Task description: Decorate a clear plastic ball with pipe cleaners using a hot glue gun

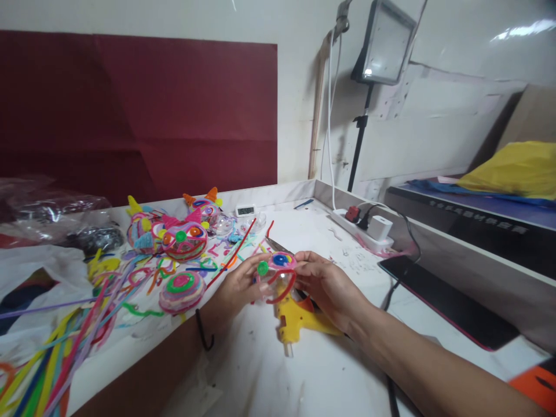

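Between my two hands is a clear plastic ball decorated with pipe cleaners (283, 262). It carries a blue-and-yellow coil, a green coil, a pink band and a red pipe cleaner bent around its lower part. My left hand (241, 284) grips its left side, with the thumb in front. My right hand (324, 281) pinches its right side; the fingertips are partly hidden. Directly below and behind the ball lies a yellow hot glue gun (299, 321), a clear glue stick protruding from its end. Scissors (277, 245) lie just beyond the ball, partly covered by it.
Finished pipe-cleaner animal heads (185, 238) and a round coiled piece (182, 291) sit left, among loose pipe cleaners (65, 347). A small digital timer (245, 210) stands behind. To the right are a power strip (362, 229), a black tablet-like slab (447, 301) and a cable.
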`<state>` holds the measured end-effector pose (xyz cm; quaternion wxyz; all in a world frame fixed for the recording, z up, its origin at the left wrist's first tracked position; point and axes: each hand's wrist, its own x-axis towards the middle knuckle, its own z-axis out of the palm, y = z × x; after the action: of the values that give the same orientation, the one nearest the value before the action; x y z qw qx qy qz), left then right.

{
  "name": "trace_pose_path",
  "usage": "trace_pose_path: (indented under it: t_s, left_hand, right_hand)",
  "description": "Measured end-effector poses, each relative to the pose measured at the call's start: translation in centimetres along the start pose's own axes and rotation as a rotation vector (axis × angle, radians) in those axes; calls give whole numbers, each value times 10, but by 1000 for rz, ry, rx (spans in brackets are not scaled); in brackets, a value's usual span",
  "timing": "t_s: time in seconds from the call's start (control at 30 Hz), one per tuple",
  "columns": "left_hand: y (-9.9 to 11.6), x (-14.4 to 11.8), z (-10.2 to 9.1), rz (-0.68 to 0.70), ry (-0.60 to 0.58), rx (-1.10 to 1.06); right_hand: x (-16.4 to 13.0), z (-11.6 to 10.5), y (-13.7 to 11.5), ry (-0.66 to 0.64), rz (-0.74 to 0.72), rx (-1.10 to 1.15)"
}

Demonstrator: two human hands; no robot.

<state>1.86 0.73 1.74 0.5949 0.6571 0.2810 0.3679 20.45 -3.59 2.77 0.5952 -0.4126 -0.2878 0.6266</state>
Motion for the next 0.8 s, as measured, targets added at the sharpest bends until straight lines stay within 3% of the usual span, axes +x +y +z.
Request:
trace_pose_path:
  t_s: [0.2, 0.37, 0.47, 0.6, 0.7, 0.8]
  left_hand:
    - [-6, 2, -5, 4, -19, 3]
    - [-10, 2, -10, -38, 26, 0]
    - [-7, 2, -12, -73, 51, 6]
    - [2, 2, -15, -120, 96, 43]
    - [10, 1, -16, -137, 98, 67]
    - [15, 0, -18, -185, 70, 102]
  right_hand:
    - [-1, 2, -3, 2, -44, -61]
    - [0, 1, -9, -57, -182, -306]
    - [0, -4, -13, -90, -336, -585]
    - [-6, -8, -20, -115, -658, -983]
    - [-9, -9, -21, -243, -826, -1077]
    - [-8, -8, -18, -357, -905, -1128]
